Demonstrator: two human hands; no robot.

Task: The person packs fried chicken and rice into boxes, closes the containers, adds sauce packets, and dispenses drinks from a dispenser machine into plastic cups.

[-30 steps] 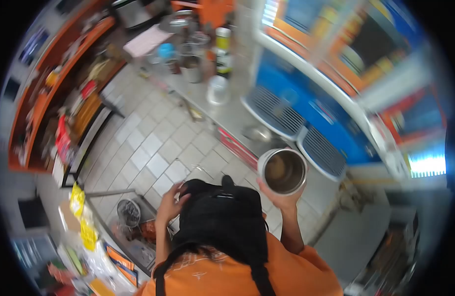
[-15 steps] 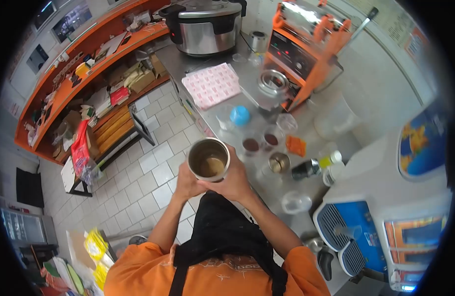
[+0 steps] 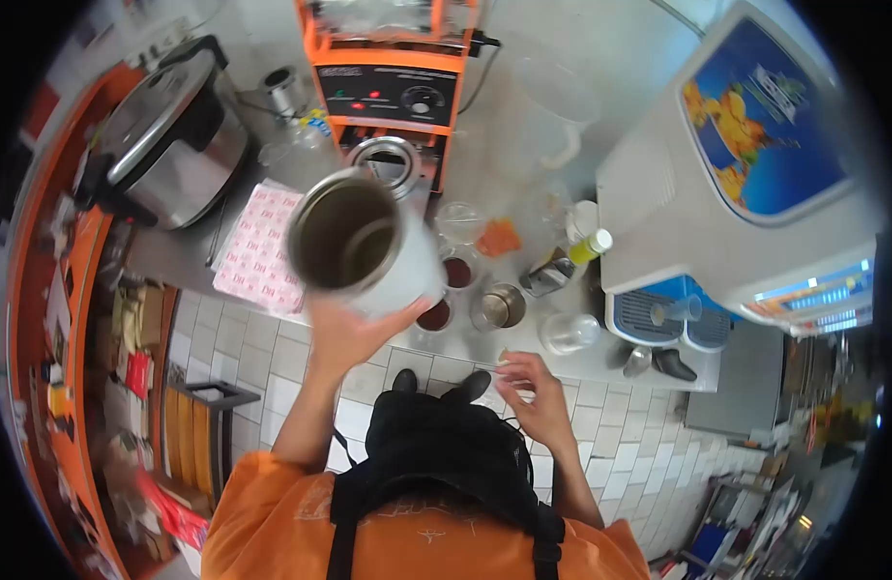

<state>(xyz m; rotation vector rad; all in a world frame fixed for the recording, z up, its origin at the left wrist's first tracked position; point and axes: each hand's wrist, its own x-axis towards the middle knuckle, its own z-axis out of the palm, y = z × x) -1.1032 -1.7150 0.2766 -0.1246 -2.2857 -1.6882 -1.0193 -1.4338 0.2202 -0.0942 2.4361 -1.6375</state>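
Note:
My left hand [image 3: 349, 333] grips a tall metal cup [image 3: 412, 266] from below, its open mouth tilted toward the camera, with a little light residue inside. The cup is held over the counter's front edge, beside pink printed paper sheets [image 3: 257, 251]. My right hand [image 3: 531, 387] is in the air in front of the counter, fingers curled and apart, with nothing visible in it. Near it on the counter stand a small metal cup [image 3: 499, 306], a clear plastic cup [image 3: 570, 333] and two cups of dark red contents [image 3: 456, 272].
A large cooker [image 3: 175, 145] stands at the back left, an orange sealing machine [image 3: 388, 97] at the back middle. A bottle [image 3: 562, 266] lies slanted near a drink dispenser [image 3: 649, 222] on the right. A clear pitcher [image 3: 552, 106] is behind. Orange shelves [image 3: 40, 367] line the left.
The view has turned toward the counter. The metal cup, held in both hands half a second ago, is now in my left hand only. My right hand has let go and moved right.

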